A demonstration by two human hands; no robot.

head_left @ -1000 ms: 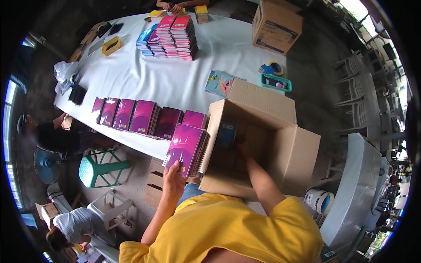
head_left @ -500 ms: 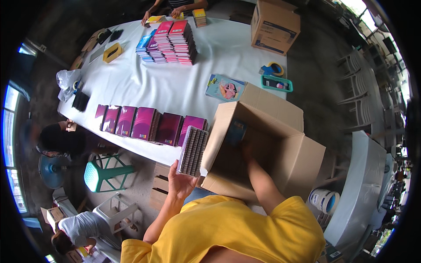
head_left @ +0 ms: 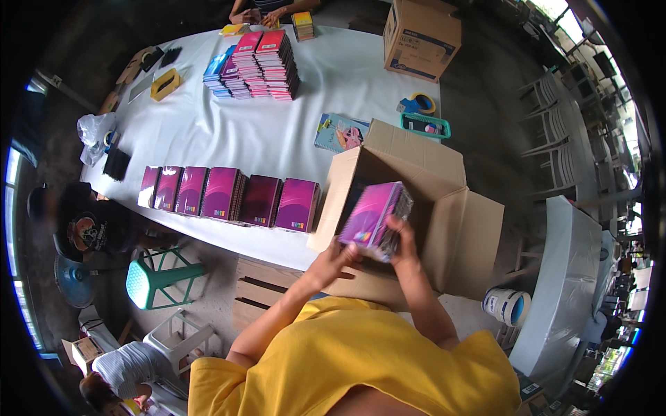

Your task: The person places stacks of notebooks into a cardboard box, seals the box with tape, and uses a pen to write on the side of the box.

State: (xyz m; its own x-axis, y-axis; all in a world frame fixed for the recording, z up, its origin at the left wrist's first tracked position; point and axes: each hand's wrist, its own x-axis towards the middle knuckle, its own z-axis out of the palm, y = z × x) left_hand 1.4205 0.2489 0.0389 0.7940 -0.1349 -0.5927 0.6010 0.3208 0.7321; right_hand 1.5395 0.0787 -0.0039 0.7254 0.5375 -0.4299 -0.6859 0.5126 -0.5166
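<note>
A shrink-wrapped pack of purple spiral notebooks (head_left: 371,211) is tilted above the mouth of an open cardboard box (head_left: 451,243). My right hand (head_left: 404,244) grips the pack's right side, its fingers closed around the edge. At the pack's near left corner, my left hand (head_left: 334,265) holds on with thumb and fingers. Left of the box, a row of similar purple notebook packs (head_left: 222,193) stands along the near edge of the table (head_left: 277,135). The pack hides most of the box's inside.
Behind the box lie an illustrated notebook (head_left: 340,132), a teal tray (head_left: 425,126) and a tape dispenser (head_left: 416,104). Farther off are stacked red, purple and blue notebooks (head_left: 263,66) and another carton (head_left: 422,41). People work at the far side and at left, near a green stool (head_left: 163,274).
My right hand has come up out of the box and now grips the notebook pack. The pack has moved right, from beside the box to over its opening, and turned cover up.
</note>
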